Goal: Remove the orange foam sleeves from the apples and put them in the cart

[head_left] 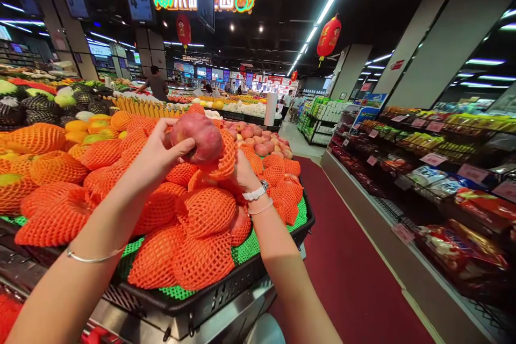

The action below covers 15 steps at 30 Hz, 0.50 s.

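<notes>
My left hand [159, 151] is curled around a red apple [198, 137], holding it up above a black crate [226, 293] of fruit. An orange foam net sleeve [224, 158] hangs half off the apple's lower right side, and my right hand [243, 172] pinches that sleeve from below. A watch and a bead bracelet sit on my right wrist, a thin bangle on my left forearm. Beneath both hands lie several apples wrapped in orange foam nets [201, 215] on green matting.
More netted fruit [36, 140] fills the stand to the left, with bare apples [262, 142] behind. A red-carpeted aisle [346, 258] runs on the right beside shelves of packaged goods [443, 183]. A person [156, 83] stands at a far stand. Red lanterns hang overhead.
</notes>
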{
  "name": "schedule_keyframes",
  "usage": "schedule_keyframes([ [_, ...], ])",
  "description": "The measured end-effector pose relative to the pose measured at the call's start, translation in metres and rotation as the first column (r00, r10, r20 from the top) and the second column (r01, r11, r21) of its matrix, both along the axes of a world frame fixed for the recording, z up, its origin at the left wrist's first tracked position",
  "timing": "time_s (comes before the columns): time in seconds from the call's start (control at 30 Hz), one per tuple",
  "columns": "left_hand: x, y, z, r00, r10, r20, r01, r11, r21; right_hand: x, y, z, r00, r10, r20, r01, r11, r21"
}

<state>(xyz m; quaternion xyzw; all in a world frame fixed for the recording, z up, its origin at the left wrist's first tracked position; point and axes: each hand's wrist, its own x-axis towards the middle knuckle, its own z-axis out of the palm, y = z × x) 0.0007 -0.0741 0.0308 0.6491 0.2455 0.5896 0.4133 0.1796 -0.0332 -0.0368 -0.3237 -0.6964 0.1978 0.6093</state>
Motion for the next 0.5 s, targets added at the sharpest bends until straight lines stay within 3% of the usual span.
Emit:
schedule_keyframes([
  [0.13, -0.003, 0.010, -0.013, 0.988, -0.100, 0.117, 0.103, 0.995, -0.013, -0.005, -0.008, 0.007, 1.000, 0.016, -0.012, -0.015, 0.999, 0.043],
  [0.27, -0.005, 0.016, -0.023, 0.990, -0.093, 0.110, 0.101, 0.993, -0.064, -0.006, -0.019, 0.015, 0.998, -0.063, 0.023, 0.061, 0.996, 0.068],
  [0.4, -0.001, 0.019, -0.030, 0.985, -0.072, 0.154, 0.098, 0.982, -0.162, -0.001, -0.027, 0.016, 0.988, -0.112, 0.110, 0.101, 0.990, 0.097],
  [0.5, 0.001, 0.018, -0.032, 0.984, -0.125, 0.127, 0.150, 0.966, -0.211, -0.001, -0.033, 0.016, 0.961, -0.126, 0.245, 0.093, 0.986, 0.142],
])
